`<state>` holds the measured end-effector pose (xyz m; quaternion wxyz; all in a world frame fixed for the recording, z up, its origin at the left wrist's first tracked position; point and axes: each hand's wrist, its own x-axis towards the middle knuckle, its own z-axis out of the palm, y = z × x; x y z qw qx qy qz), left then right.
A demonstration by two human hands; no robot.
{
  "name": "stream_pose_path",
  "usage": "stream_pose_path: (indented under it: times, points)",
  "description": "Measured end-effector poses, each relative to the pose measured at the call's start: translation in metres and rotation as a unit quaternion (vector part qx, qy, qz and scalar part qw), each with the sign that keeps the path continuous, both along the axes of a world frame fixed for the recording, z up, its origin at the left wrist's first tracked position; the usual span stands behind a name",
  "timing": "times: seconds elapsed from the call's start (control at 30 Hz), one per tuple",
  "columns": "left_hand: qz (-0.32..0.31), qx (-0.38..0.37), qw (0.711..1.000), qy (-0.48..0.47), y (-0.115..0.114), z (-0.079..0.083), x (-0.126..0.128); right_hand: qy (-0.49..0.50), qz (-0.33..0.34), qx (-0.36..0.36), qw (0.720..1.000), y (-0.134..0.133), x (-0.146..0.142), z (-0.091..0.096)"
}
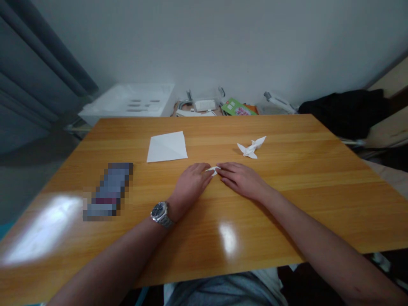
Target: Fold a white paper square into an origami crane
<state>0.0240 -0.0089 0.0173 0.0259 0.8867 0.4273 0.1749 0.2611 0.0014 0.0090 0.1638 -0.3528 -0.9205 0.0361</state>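
Note:
A small folded piece of white paper [213, 170] lies on the wooden table between my hands, partly covered by fingers. My left hand [193, 180], with a metal watch [162, 213] at its wrist, presses on the paper's left side with closed fingers. From the right, my right hand [240, 178] has its fingertips on the other side of the paper, palm down. Beyond my right hand sits a white folded paper bird [252, 148]. A flat white sheet of paper [167, 147] with a faint diagonal crease lies beyond my left hand.
The wooden table [277, 229] spans the view. On its left rests a pixelated, phone-like object [110, 189]. Behind the far edge are a white plastic tray [127, 100], a green booklet [238, 107] and clutter. Dark cloth [344, 111] lies at the right.

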Motion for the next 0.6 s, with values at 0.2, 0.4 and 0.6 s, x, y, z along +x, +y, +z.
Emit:
stream_pose_path:
  times: [0.2,0.4,0.6]
  points:
    - [-0.021,0.018,0.996,0.080,-0.014,0.004,0.003,-0.006,-0.013,-0.015,1.000,-0.002,0.000,0.000]
    - [-0.030,0.026,0.994,0.106,-0.020,0.003,0.005,-0.030,-0.016,-0.020,0.999,-0.009,0.000,0.001]
    - [-0.043,0.013,0.995,0.093,-0.017,0.001,-0.001,-0.022,-0.046,-0.032,0.998,-0.013,0.002,-0.001]
